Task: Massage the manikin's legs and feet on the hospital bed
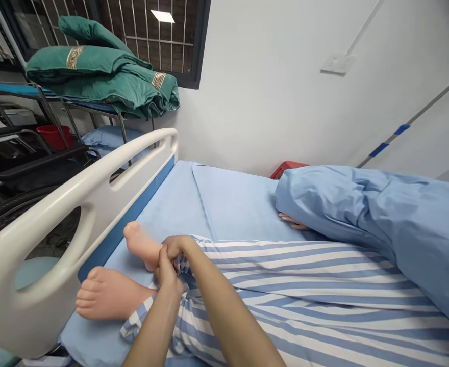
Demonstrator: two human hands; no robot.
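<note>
A figure with smooth, doll-like feet, apparently a care manikin, lies on the bed in blue-and-white striped trousers (285, 306). At the ankle of its far foot (142, 244), my left hand (167, 270) and my right hand (179, 245) are close together, touching each other. Both have their fingers closed on the bunched trouser cuff there; the fingertips are partly hidden. The near foot (107, 294) rests bare on the sheet, toes toward the footboard, with its own trouser cuff (134, 323) loose around the ankle.
A cream footboard (94, 178) closes off the bed's left end. The light blue sheet (232, 199) covers the mattress. A folded blue quilt (362, 204) lies over the figure's upper part, a hand (293, 221) showing beneath it. Green bedding (105, 76) and a wheelchair (36, 173) stand beyond.
</note>
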